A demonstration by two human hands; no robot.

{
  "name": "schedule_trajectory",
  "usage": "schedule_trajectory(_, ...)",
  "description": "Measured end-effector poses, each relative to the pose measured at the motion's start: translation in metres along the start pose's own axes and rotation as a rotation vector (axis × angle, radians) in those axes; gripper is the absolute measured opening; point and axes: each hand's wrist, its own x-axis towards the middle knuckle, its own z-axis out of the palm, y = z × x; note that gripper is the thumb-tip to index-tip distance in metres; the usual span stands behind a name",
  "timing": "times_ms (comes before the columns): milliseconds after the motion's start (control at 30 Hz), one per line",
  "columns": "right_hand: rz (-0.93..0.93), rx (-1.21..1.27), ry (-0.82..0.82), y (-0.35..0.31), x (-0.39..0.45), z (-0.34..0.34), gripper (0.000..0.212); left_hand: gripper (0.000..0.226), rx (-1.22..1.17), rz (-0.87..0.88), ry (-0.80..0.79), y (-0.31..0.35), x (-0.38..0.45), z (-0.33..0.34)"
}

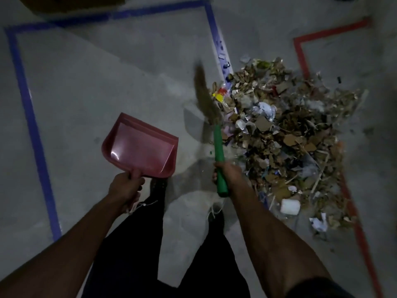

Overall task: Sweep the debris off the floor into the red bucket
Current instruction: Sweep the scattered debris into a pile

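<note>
A large heap of debris (285, 134) made of cardboard scraps, paper, plastic and twigs lies on the grey floor at the right. My right hand (227, 172) grips the green handle of a short broom (219, 147); its blurred brown bristles (204, 93) point away from me along the heap's left edge. My left hand (125, 188) holds a pink-red dustpan (141, 147) by its handle, lifted above the floor left of the broom, with nothing in it. No red bucket is in view.
Blue tape (28, 104) marks a rectangle on the floor at the left and back. Red tape (300, 54) runs along the right of the heap. My dark-trousered legs and shoes (159, 186) stand below the dustpan. A brown object (71, 3) sits at the top left.
</note>
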Motion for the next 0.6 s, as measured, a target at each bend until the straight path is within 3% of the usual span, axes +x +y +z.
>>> schedule_trajectory(267, 0.055, 0.425, 0.037, -0.042, 0.01, 0.025, 0.014, 0.009, 0.082, 0.055, -0.098, 0.072, 0.034, -0.016)
schedule_trajectory(433, 0.094, 0.259, -0.054, -0.02, -0.002, 0.048, 0.021, 0.009, 0.125, 0.084, -0.101, 0.1, 0.036, -0.008)
schedule_trajectory(600, 0.043, 0.196, -0.05, -0.054, 0.029, 0.03, 0.017, 0.015, 0.17, 0.093, -0.115, 0.123, 0.042, 0.018)
